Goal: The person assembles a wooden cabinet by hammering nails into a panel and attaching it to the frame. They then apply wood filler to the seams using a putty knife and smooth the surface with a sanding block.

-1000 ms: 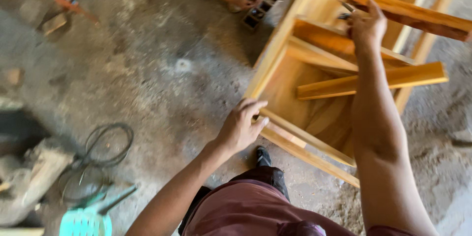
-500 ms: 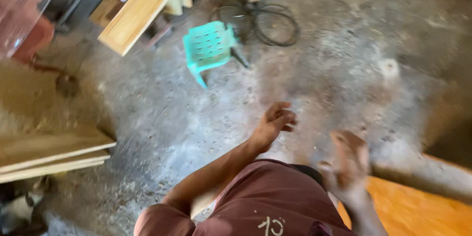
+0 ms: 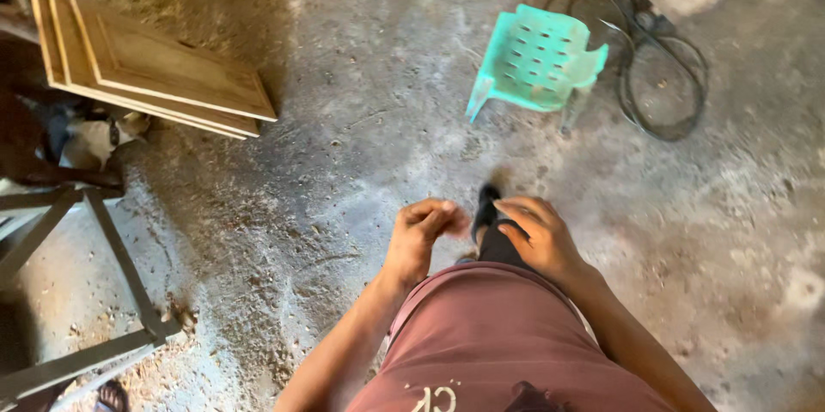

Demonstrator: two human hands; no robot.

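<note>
Looking down, I see my left hand [image 3: 419, 230] curled into a loose fist and my right hand [image 3: 537, 236] half open, and both hold nothing. They hang close together in front of my belly, above my dark shoe [image 3: 486, 206]. The nearest thing is the small green plastic chair [image 3: 537, 60], straight ahead and a bit to the right, well apart from both hands. My right hand is nearer to it. A stack of wood panels [image 3: 146, 68] lies far off to the left.
</note>
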